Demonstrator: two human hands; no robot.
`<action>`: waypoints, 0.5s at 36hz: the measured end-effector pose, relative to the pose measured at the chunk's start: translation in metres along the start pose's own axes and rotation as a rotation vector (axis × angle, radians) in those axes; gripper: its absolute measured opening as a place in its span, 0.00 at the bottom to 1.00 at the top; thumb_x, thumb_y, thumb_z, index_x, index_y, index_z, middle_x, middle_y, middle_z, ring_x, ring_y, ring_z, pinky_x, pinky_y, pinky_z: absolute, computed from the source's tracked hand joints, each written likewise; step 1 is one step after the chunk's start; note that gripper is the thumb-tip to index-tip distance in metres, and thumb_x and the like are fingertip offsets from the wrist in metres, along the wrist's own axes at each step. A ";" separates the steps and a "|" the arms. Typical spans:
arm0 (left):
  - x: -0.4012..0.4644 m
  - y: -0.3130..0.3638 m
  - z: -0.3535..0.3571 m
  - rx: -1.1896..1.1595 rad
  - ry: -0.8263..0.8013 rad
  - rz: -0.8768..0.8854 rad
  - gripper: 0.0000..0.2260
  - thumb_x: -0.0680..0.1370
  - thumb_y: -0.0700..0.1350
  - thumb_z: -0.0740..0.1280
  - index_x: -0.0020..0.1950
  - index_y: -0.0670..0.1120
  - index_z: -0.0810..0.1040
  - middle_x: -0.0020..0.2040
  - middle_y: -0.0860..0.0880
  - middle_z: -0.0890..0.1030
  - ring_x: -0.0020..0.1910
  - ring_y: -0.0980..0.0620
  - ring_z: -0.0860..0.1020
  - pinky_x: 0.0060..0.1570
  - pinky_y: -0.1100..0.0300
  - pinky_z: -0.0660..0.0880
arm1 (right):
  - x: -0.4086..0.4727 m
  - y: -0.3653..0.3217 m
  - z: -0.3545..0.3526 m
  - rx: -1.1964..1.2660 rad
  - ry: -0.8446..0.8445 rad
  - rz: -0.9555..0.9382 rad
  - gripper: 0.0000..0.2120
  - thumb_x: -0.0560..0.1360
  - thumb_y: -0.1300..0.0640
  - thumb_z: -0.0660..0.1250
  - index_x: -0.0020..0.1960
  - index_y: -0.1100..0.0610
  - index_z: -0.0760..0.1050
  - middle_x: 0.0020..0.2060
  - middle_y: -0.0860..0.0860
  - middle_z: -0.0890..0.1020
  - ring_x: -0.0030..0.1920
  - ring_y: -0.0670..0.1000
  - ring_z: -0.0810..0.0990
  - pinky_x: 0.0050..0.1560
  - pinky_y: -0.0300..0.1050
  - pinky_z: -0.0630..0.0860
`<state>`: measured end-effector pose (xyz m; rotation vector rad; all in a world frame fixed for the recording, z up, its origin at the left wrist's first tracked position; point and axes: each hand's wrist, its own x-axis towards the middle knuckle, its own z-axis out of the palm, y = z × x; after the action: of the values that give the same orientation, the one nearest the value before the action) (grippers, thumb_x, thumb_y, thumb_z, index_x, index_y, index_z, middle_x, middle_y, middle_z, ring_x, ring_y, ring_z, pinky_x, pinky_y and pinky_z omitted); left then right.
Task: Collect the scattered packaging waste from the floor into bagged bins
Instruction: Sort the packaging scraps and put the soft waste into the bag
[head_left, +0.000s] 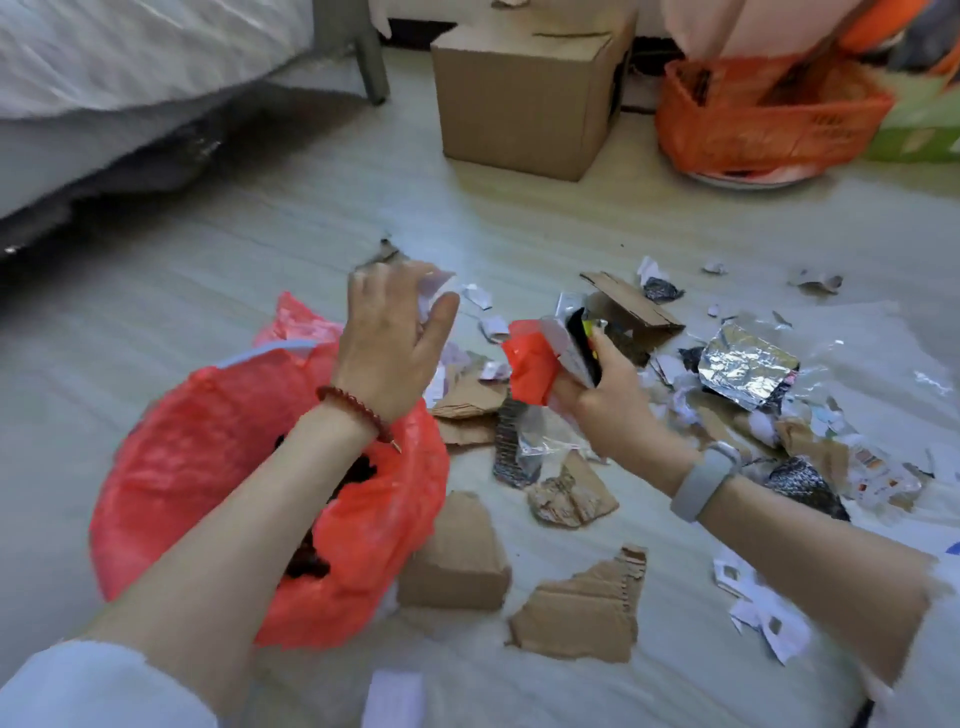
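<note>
A bin lined with a red plastic bag (218, 457) stands on the floor at lower left. My left hand (395, 338) hovers past its far rim and pinches pale paper scraps (434, 291). My right hand (597, 395) grips a bundle of wrappers (550, 358), red plastic with silver and black pieces, just right of the bin. Torn cardboard pieces (582, 608), crumpled foil (743, 364) and paper bits (763, 618) lie scattered over the floor to the right.
A closed cardboard box (524, 98) stands at the back centre. Beside it at back right is an orange crate lined with an orange bag (763, 119). A bed with white bedding (130, 57) fills the back left.
</note>
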<state>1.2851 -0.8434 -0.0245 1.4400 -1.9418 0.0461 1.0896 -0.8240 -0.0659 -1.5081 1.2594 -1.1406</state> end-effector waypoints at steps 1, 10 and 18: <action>-0.006 -0.012 -0.013 0.007 -0.001 -0.064 0.21 0.77 0.54 0.52 0.57 0.41 0.74 0.45 0.44 0.74 0.48 0.43 0.70 0.54 0.58 0.59 | 0.004 -0.007 0.011 0.040 -0.021 -0.004 0.14 0.68 0.63 0.65 0.51 0.51 0.71 0.41 0.46 0.77 0.41 0.41 0.76 0.43 0.34 0.74; -0.099 -0.107 -0.064 0.357 -0.623 -0.440 0.31 0.72 0.67 0.45 0.66 0.54 0.71 0.63 0.45 0.68 0.67 0.44 0.60 0.67 0.47 0.58 | 0.037 -0.054 0.111 -0.108 -0.262 -0.072 0.18 0.70 0.65 0.64 0.55 0.46 0.69 0.46 0.51 0.81 0.46 0.53 0.80 0.47 0.50 0.77; -0.102 -0.131 -0.089 0.245 -0.058 -0.664 0.14 0.76 0.42 0.63 0.61 0.44 0.76 0.61 0.40 0.73 0.62 0.40 0.70 0.63 0.51 0.65 | 0.026 -0.039 0.188 -0.727 -0.729 -0.107 0.46 0.68 0.46 0.71 0.75 0.46 0.44 0.71 0.58 0.56 0.68 0.63 0.60 0.65 0.60 0.66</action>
<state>1.4551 -0.7714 -0.0625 2.2045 -1.4467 -0.0653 1.2829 -0.8351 -0.0681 -2.2569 1.1033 -0.0874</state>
